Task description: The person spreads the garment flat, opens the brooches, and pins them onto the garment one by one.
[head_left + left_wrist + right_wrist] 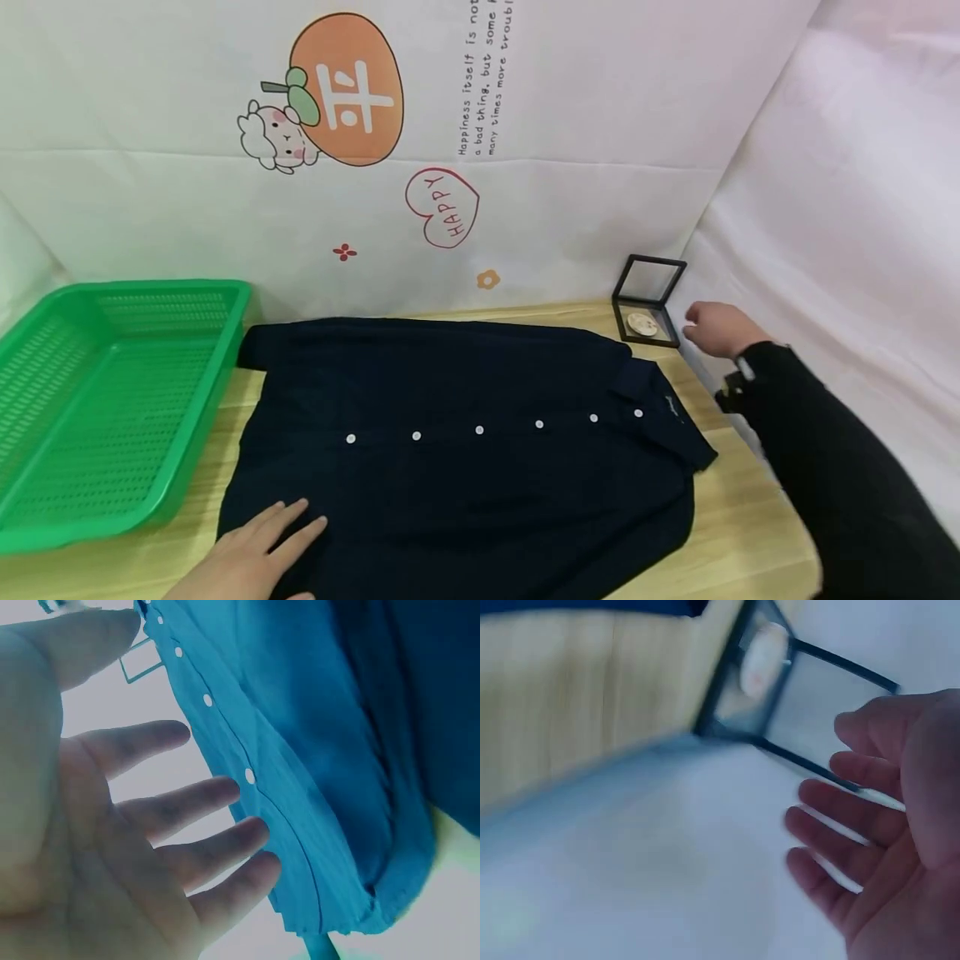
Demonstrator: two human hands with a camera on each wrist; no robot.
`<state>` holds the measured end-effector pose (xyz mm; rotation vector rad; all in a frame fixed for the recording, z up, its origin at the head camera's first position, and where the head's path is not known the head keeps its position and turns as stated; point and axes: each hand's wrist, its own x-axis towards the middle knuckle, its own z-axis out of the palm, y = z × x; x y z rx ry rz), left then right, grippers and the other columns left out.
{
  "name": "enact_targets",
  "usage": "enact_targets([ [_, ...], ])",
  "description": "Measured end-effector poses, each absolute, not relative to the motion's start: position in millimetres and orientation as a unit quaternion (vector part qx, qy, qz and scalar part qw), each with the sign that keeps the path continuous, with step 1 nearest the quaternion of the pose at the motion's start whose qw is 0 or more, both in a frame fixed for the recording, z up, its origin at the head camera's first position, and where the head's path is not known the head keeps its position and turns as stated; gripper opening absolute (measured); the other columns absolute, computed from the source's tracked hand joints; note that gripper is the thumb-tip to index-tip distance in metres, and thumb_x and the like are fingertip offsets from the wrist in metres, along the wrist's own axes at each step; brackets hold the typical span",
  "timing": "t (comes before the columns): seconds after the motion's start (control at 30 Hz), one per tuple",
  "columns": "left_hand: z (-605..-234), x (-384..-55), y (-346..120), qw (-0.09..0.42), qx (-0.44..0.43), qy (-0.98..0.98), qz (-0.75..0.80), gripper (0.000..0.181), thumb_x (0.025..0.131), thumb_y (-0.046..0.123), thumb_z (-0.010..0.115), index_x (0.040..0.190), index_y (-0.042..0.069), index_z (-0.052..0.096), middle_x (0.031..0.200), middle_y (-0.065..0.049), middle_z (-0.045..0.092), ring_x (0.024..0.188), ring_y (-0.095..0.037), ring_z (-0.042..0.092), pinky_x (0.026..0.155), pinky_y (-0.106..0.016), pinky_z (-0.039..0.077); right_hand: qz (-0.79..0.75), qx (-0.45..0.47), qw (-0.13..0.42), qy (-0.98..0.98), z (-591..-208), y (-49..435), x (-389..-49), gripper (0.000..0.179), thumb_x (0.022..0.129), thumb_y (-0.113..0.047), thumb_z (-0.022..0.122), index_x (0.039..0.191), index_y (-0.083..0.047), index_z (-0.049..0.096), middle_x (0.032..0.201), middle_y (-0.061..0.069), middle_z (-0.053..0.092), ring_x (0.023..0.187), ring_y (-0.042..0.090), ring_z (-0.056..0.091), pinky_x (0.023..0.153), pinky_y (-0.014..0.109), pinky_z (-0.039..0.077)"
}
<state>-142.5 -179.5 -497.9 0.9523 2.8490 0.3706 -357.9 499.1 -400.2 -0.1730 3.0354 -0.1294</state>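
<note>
A dark navy button-up shirt (465, 483) lies flat, its white buttons running in a row and its collar to the right. Over the shirt's lower left part is my left hand (255, 554), fingers spread and holding nothing; whether it touches the cloth I cannot tell. At the back right stands a black-framed clear case (621, 321) with its lid raised. Inside its base lies a round, pale, coin-like disc (642, 324). My right hand (722, 327) is just right of the case, apart from it, with loosely bent fingers and nothing in them.
A green plastic basket (238, 333) with perforated walls stands on the left of the wood-patterned table (757, 508). White printed cloth (570, 208) hangs behind, and plain white cloth (847, 208) hangs along the right side.
</note>
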Motion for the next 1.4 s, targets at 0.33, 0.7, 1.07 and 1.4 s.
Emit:
enact_targets([
  [0.33,-494,-146,-170,0.002,0.336,0.934,0.125,0.064,0.093,0.06,0.06,0.137,0.014,0.061,0.138,-0.013,0.052,0.116,-0.038,0.056,0.076,-0.056,0.051,-0.068,-0.019,0.073,0.995,-450,477,-416,0.04,0.103,-0.023,0.049,0.119,0.013,0.054,0.098,0.027,0.062,0.093,0.045,0.059,0.082,0.057,0.044],
  [0.7,-493,-144,-162,-0.067,0.362,0.924,0.106,0.057,0.092,0.056,0.065,0.134,0.016,0.063,0.136,-0.009,0.055,0.112,-0.029,0.059,0.072,-0.047,0.054,-0.093,0.002,0.031,0.995,-463,477,-420,0.033,0.105,-0.023,0.046,0.099,0.005,0.062,0.085,0.02,0.062,0.078,0.037,0.06,0.071,0.053,0.046],
  [1.07,-450,-145,-126,-0.091,0.374,0.909,0.159,0.042,0.093,0.039,0.071,0.129,0.018,0.067,0.132,0.0,0.059,0.111,-0.017,0.061,0.081,-0.043,0.053,-0.363,0.001,-0.07,0.929,-428,404,-381,0.044,0.109,-0.028,0.039,0.129,0.006,0.06,0.104,0.024,0.068,0.086,0.033,0.065,0.063,0.036,0.047],
  [1.4,-401,-156,-74,-0.211,0.379,0.859,0.272,0.016,0.088,0.012,0.075,0.103,0.018,0.075,0.096,0.012,0.068,0.079,-0.003,0.062,0.068,-0.03,0.052,-0.452,-0.148,-0.054,0.878,-385,262,-280,0.03,0.106,-0.028,0.051,0.119,-0.006,0.068,0.094,0.005,0.071,0.075,0.018,0.07,0.07,0.037,0.054],
])
